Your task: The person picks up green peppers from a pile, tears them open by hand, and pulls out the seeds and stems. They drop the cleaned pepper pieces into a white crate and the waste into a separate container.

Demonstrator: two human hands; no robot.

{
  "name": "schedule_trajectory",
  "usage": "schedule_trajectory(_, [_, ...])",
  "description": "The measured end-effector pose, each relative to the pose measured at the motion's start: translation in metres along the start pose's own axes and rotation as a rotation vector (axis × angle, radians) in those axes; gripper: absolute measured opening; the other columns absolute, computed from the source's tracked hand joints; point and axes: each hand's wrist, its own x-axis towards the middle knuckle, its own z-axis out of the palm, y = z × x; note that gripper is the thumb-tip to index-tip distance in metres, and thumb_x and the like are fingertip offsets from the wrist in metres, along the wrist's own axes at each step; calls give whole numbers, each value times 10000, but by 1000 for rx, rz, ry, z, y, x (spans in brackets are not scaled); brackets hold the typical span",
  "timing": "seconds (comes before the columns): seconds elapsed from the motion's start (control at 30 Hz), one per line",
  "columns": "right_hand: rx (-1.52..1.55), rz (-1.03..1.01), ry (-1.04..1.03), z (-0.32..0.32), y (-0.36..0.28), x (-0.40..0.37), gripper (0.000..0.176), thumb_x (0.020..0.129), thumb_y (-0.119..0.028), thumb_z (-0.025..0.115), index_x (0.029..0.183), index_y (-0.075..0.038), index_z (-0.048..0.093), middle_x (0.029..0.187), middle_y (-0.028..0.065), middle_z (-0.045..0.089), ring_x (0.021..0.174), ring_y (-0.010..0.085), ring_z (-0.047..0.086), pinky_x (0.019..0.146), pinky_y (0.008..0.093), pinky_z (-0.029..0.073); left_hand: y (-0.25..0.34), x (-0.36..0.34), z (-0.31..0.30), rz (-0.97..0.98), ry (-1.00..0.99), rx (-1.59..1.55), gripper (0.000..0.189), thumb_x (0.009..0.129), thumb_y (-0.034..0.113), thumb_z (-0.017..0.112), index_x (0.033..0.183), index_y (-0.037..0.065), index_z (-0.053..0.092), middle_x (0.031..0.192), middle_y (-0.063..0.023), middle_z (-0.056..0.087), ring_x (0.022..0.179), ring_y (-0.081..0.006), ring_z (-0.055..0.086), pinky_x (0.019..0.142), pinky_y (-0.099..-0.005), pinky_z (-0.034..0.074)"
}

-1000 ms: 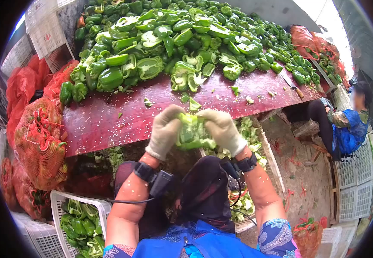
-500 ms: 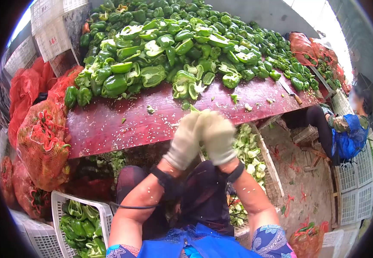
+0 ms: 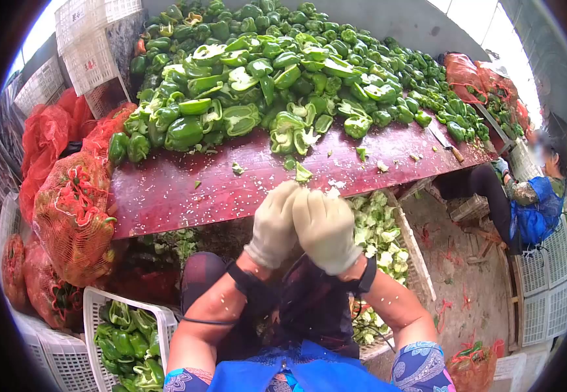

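Both hands wear pale gloves and meet at the front edge of the red table [image 3: 231, 171]. My left hand [image 3: 274, 222] is closed, its fingers curled against the right one. Pressed beside it, my right hand [image 3: 326, 228] is closed too, knuckles up. Whatever lies between them is hidden, though a small green pepper piece [image 3: 303, 173] shows just beyond the fingertips. Behind rises a big heap of green peppers [image 3: 283, 78], many of them split open. White seeds are scattered over the table top.
A knife [image 3: 447, 140] lies on the table at the right. Pepper cores [image 3: 381, 242] fill a crate below. A white basket [image 3: 172, 320] holds peppers at lower left. Red mesh sacks [image 3: 74, 215] stand left. Another person [image 3: 535, 202] sits at the right.
My hands have come down slightly toward my body, knuckles now turned up. The view has shifted a little, and the other person's gloved hand is raised more.
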Motion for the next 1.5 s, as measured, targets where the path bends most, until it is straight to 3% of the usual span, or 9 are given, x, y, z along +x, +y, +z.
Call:
schedule_trajectory(0.2, [153,425,-71,10,49,-15,139,812,0,592,943,-30,627,845,166,668,739,373,678,637,449,536,-40,7,-29,-994,60,-374,232,815,-90,528,948,10,691,858,-62,695,761,-123,642,680,-257,524])
schedule_trajectory(0.4, [1070,851,-307,-2,26,-26,160,809,35,597,956,16,658,903,173,706,777,304,702,706,345,542,-38,1,-19,-1250,81,-850,316,792,-53,591,1102,3,603,959,-97,656,786,-177,639,696,-324,546])
schedule_trajectory(0.53, [681,684,-98,-5,32,-20,117,786,56,623,890,0,628,814,123,635,730,295,649,669,380,516,-41,4,-17,-1362,150,-1086,260,848,-86,538,1089,10,538,1002,-82,591,854,-208,607,793,-352,560])
schedule_trajectory(0.63, [104,377,-94,-4,16,-26,82,790,11,646,844,-16,590,778,127,567,677,317,598,637,412,498,-33,1,-17,-718,17,-132,242,864,-51,551,1098,8,523,1014,-105,590,877,-229,600,828,-352,551])
schedule_trajectory(0.77, [101,296,-14,3,-10,-13,88,808,-66,653,816,-32,572,808,148,555,661,345,591,608,439,494,14,-5,5,-163,25,-231,243,890,-147,395,1008,26,518,1058,-147,623,976,-223,643,824,-346,548])
schedule_trajectory(1.03, [861,687,-197,-3,3,6,110,803,-60,649,733,-2,586,709,166,590,641,302,628,610,435,506,9,40,-87,-905,-26,-904,365,836,-53,581,1192,27,571,1017,-56,658,946,-144,645,836,-276,541])
schedule_trajectory(1.17, [932,306,-218,14,-62,26,85,759,-55,661,744,-15,587,759,184,595,709,406,632,634,464,526,7,16,-133,-1085,-423,-952,505,776,-14,718,1271,12,620,1151,-62,674,1023,-134,644,888,-285,538])
schedule_trajectory(1.33, [1803,230,-1256,44,-50,57,486,904,-285,773,1251,23,627,1116,171,699,1063,254,675,915,378,536,-13,-32,-232,-1343,-393,-684,507,738,53,676,1228,-62,615,965,-118,718,888,-187,691,837,-315,568])
schedule_trajectory(1.5, [86,535,-856,175,76,57,359,855,-265,751,1161,-102,661,1169,143,633,1051,331,674,871,446,552,-3,-111,-409,-1507,198,-374,555,718,9,646,1263,-70,575,1112,-193,676,967,-275,692,856,-374,575])
